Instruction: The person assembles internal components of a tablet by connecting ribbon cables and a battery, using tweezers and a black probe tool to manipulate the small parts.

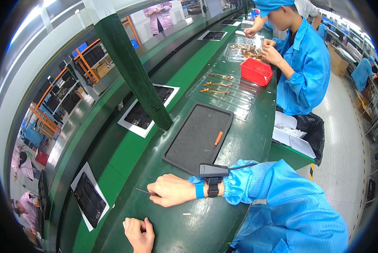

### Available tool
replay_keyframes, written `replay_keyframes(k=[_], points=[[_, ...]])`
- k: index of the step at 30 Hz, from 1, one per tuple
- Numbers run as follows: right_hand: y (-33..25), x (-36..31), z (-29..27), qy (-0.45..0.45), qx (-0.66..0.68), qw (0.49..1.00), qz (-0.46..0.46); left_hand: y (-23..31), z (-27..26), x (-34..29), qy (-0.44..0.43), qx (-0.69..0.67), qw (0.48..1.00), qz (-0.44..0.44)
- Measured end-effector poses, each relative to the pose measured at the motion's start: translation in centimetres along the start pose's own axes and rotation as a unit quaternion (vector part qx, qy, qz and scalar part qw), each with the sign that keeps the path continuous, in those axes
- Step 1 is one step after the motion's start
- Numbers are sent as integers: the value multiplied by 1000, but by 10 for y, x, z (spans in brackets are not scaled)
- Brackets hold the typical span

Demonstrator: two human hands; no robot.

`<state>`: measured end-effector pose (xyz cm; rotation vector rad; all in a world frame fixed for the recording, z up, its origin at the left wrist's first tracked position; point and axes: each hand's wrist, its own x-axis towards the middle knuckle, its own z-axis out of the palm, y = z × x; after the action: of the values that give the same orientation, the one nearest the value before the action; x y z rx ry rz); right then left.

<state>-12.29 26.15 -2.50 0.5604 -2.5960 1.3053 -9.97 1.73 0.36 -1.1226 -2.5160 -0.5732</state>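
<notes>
My right hand is closed round thin dark tweezers, whose tip points left over the green bench. On that wrist are a blue band and a black strap with a small grey box and cable. Nearer the lower edge, my left hand is curled into a loose fist, its thumb a little apart and nothing visible in it. Just beyond my right hand lies a black rectangular tray with an orange-handled tool in it. A dark panel on a white sheet sits left of my hands, on the green line.
A green post rises beyond my hands, beside another panel on a white sheet. Clear plastic trays hold orange flex strips. A red bin stands near a co-worker in blue. A lined waste bin is at the right.
</notes>
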Motion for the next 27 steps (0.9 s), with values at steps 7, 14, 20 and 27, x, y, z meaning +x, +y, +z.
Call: replay_keyframes(k=[7, 14, 20, 27], points=[[-1, 0, 0, 0, 8, 1000, 7, 0, 0, 0, -3, -13, 1000, -1], [0, 0, 0, -1, 2, 1000, 4, -1, 2, -1, -2, -5, 1000, 0], [0, 0, 0, -2, 3, 1000, 6, 1, 1, 0, 0, -1, 1000, 1], [-1, 1, -1, -3, 4, 1000, 6, 2, 0, 1, 2, 3, 1000, 6]])
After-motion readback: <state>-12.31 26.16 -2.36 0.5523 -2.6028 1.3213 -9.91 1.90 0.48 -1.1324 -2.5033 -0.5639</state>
